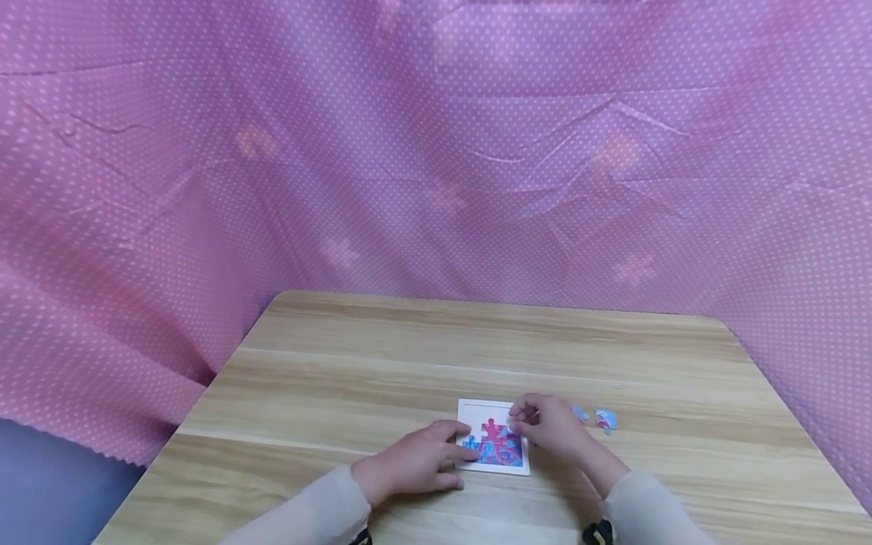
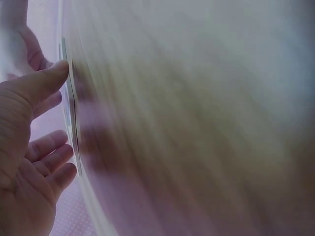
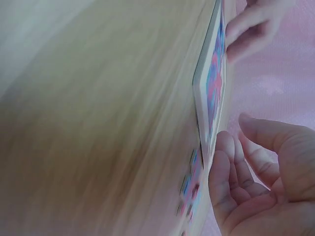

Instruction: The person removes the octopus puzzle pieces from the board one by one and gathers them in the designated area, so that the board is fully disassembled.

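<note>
A small jigsaw puzzle board (image 1: 497, 469) with a white border lies on the table. Blue, pink and red pieces (image 1: 500, 452) fill its lower part, and a red piece (image 1: 490, 430) stands up into the white upper area. My left hand (image 1: 424, 458) lies at the board's left side, fingers spread and fingertips over its edge. At the upper right of the board is my right hand (image 1: 550, 425), its fingers loosely bent. The right wrist view shows a gap between thumb (image 3: 261, 130) and fingers, with no piece visible there.
Right of the board, loose puzzle pieces (image 1: 605, 420) lie on the wooden table (image 1: 381, 341), one partly behind the right hand. A pink dotted curtain (image 1: 436, 151) hangs around the table's back and sides.
</note>
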Demonstrator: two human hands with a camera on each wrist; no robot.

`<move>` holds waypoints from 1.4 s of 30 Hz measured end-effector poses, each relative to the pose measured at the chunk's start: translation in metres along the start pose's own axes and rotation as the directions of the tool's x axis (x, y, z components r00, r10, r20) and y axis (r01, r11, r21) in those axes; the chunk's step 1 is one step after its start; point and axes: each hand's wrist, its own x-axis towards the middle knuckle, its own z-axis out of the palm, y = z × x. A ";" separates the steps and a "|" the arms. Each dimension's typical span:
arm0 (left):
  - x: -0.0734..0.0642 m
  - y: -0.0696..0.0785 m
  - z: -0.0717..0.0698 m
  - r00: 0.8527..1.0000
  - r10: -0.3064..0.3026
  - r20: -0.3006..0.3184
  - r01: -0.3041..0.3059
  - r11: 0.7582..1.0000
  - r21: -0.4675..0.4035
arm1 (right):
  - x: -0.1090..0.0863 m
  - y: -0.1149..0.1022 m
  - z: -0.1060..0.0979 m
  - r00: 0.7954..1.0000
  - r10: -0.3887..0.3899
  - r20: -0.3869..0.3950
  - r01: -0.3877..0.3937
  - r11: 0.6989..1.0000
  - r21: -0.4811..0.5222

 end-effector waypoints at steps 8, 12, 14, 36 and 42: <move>0.003 0.010 0.008 1.000 0.012 -0.023 -0.011 0.999 0.052 | 0.003 -0.001 0.014 0.995 -0.079 0.060 0.079 0.997 0.013; 0.004 0.014 0.010 0.999 0.018 -0.034 -0.016 0.998 0.061 | 0.002 -0.001 0.015 0.993 -0.089 0.076 0.090 0.996 -0.014; 0.002 0.020 0.011 0.999 0.016 -0.038 -0.013 0.998 0.063 | -0.003 -0.002 0.015 0.993 -0.084 0.086 0.088 0.995 -0.036; -0.004 0.056 0.026 0.998 -0.060 -0.033 0.061 0.996 0.059 | -0.029 0.000 0.008 0.988 -0.032 0.151 0.025 0.998 0.049; -0.005 0.057 0.026 0.998 -0.055 -0.034 0.057 0.997 0.058 | -0.034 0.007 0.002 0.982 -0.089 0.167 0.063 0.986 0.158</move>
